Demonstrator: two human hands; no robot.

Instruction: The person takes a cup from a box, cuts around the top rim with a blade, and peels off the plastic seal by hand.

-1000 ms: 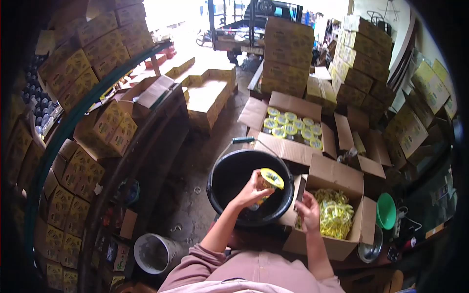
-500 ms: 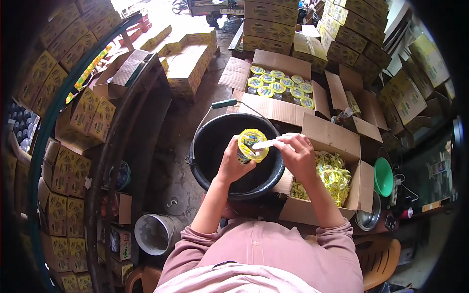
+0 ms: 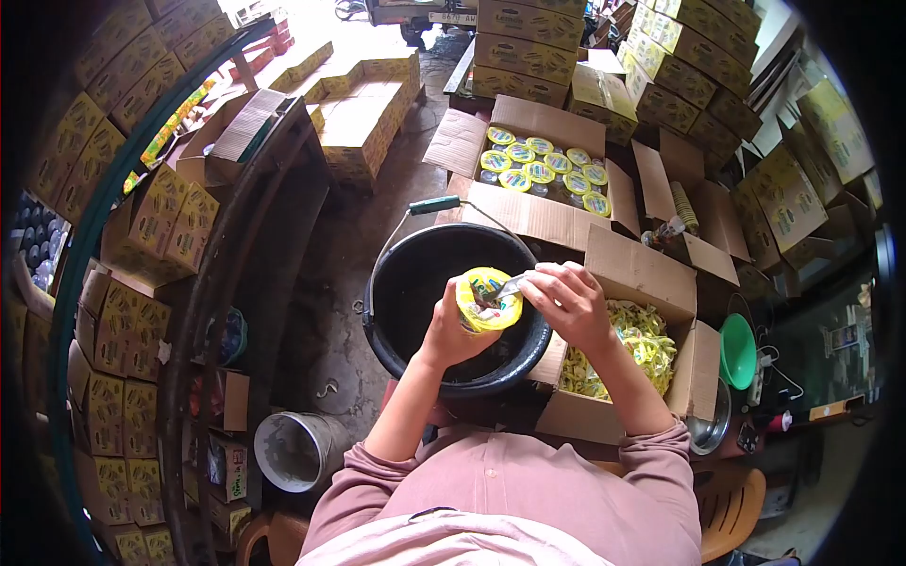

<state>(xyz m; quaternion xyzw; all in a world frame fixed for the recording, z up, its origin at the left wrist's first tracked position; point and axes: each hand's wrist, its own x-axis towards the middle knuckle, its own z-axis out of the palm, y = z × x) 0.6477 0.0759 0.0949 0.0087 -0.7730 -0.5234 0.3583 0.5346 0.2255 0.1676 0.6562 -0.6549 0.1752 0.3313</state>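
Note:
My left hand (image 3: 451, 326) is wrapped around a clear plastic cup with a yellow printed lid (image 3: 489, 325), above the black bucket (image 3: 377, 330). The lid's middle is partly open, with a dark gap showing. Between the fingers of my right hand (image 3: 571, 300) is a flat, shiny, blade-like tool (image 3: 511, 287). Its far end reaches into the gap in the lid. Whether it is a knife or a spoon I cannot make out. Right of the bucket, under my right forearm, an open carton (image 3: 642, 259) holds a heap of yellow plastic strips (image 3: 651, 347).
Behind the bucket, an open carton (image 3: 543, 113) holds several yellow-lidded cups (image 3: 538, 172). A green bowl (image 3: 738, 351) lies at the right. Left of me stand a grey pail (image 3: 293, 453) and a shelf of printed cartons (image 3: 127, 321). Carton stacks (image 3: 524, 57) rise at the back.
The cup has dropped slightly and tipped, and the gap in its lid shows more. My right hand has shifted a little left, and the tool's angle has changed.

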